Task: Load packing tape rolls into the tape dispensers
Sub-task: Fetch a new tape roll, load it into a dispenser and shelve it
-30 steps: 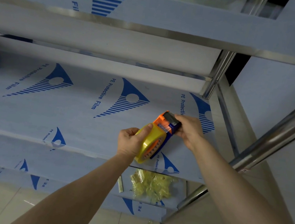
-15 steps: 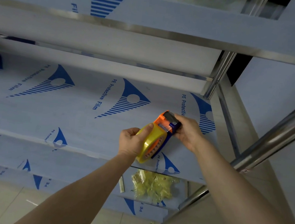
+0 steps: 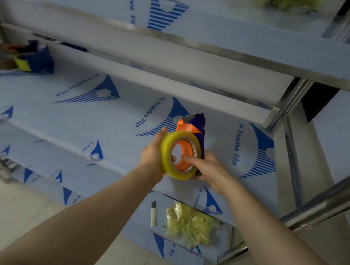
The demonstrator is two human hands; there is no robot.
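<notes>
- The left hand [image 3: 152,157] clasped the tape roll [image 3: 179,155] by its rim.
- The right hand [image 3: 207,171] gripped the dispenser [image 3: 194,128]; one finger pressed the hub.
- The roll appeared rigid, light and smooth-sided; rim holds judged safest.

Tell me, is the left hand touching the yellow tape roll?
Touching. The head view shows the left hand wrapped around the outer edge of the yellow tape roll, thumb lying over its top rim with no gap between them.
</notes>
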